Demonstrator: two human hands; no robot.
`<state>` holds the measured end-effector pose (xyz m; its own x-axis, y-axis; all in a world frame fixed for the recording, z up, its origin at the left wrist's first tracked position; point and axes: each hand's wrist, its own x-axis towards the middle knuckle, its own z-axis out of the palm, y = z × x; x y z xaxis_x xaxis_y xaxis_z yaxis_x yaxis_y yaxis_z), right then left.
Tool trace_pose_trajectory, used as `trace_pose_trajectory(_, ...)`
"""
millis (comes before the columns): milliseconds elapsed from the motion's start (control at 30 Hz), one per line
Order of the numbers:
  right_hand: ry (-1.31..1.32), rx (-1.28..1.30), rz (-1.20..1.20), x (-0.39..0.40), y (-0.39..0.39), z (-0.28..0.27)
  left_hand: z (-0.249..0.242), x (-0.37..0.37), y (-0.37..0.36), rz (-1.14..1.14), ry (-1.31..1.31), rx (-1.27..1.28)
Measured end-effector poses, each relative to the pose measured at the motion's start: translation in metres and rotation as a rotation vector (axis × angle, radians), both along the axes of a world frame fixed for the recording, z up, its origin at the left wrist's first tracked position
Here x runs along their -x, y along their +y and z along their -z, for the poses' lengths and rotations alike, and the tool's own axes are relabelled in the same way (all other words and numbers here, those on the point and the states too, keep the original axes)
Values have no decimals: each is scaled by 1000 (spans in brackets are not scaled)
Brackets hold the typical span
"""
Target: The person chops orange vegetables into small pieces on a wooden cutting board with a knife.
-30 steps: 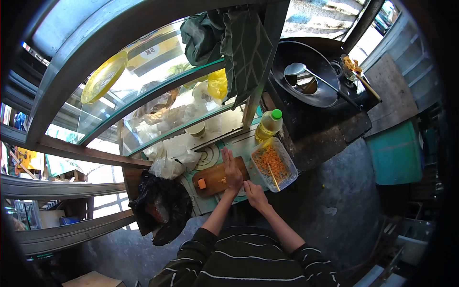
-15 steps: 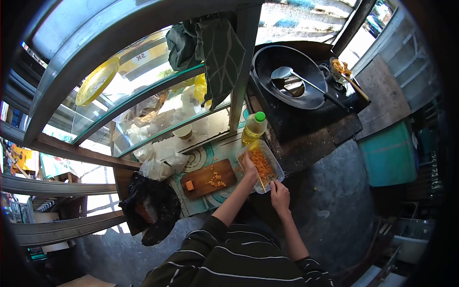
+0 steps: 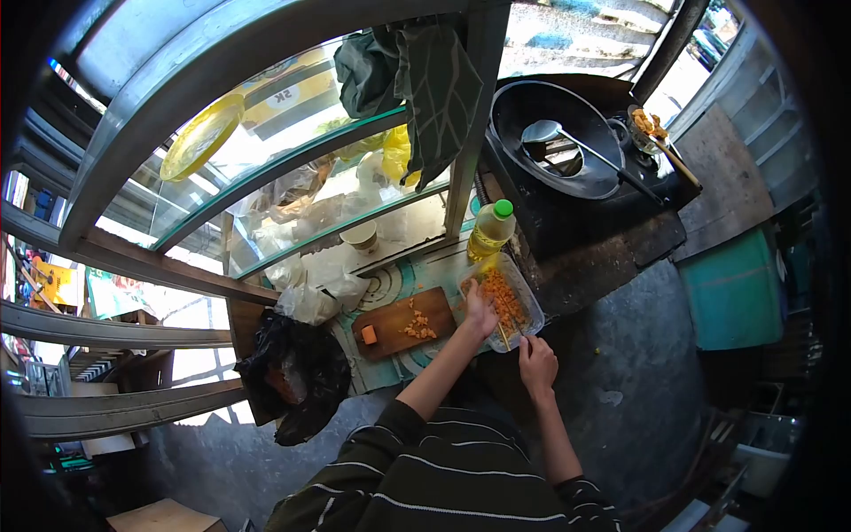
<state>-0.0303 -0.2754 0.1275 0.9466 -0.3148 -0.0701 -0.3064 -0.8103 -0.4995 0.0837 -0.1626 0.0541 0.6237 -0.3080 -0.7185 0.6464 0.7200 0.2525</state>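
Note:
A clear plastic container (image 3: 537, 319) holds small diced orange pieces (image 3: 507, 306). My left hand (image 3: 480, 314) is over its left side, fingers extended at the pieces, palm partly showing. A thin tan strip (image 3: 503, 338) runs below that palm to the near rim; what it is I cannot make out. At the near right corner, my right hand (image 3: 538, 365) is closed with its thumb at the rim. Left of the container lies a brown cutting board (image 3: 390, 324) with an orange block (image 3: 369, 334) and diced bits (image 3: 420, 325).
A green-capped bottle of yellow liquid (image 3: 490, 232) stands behind the container. On the stove at back right sits a wok (image 3: 594, 182) with a ladle (image 3: 581, 152). A black plastic bag (image 3: 306, 368) is at left, near a glass display case (image 3: 310, 239).
The whole view has shifted, so things appear farther right. My left hand reaches slightly further over the container. My right hand sits a little lower against its near corner.

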Motion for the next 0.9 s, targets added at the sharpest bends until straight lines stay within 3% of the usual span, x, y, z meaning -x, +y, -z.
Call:
trace_pose_trajectory(100, 51, 44, -82, 5, 2, -4, -11, 4, 20, 36, -44, 24)
trace_pose_trajectory(167, -19, -15, -39, 5, 2, -3, -11, 0, 52, -5, -372, -155)
trace_pose_trajectory(233, -87, -81, 2, 7, 8, -4, 20, -9, 84, -74, -486, -568)
trace_pose_trajectory(267, -137, -169, -1, 8, 12, -7, 31, -11, 99, -68, -487, -569)
trace_pose_trajectory(333, -152, -311, -20, 10, 22, -7, 39, -10, 116, 394, -755, -1430)
trace_pose_trajectory(367, -151, -366, -37, 15, 27, 3, 44, -6, 114, 400, -760, -1427)
trace_pose_trajectory(433, -167, -416, -113, 21, 42, 17, 34, 3, 105, 745, -994, -1760)
trace_pose_trajectory(467, -167, -415, -107, 21, 48, 27, 28, 2, 100, 749, -999, -1757)
trace_pose_trajectory(533, -133, -347, -177, 20, 58, 48, 22, 1, 89, 1089, -1023, -1889)
trace_pose_trajectory(633, -129, -304, -155, 7, 67, 77, 27, -7, 78, 1188, -1000, -2065)
trace_pose_trajectory(767, -218, -237, -101, -3, 79, 92, 39, -7, 71, 1240, -960, -2115)
trace_pose_trajectory(833, -207, -265, -47, -2, 84, 94, 46, -5, 70, 1092, -1023, -2171)
trace_pose_trajectory(900, -201, -292, 4, -3, 86, 94, 43, -2, 75, 1102, -1095, -2137)
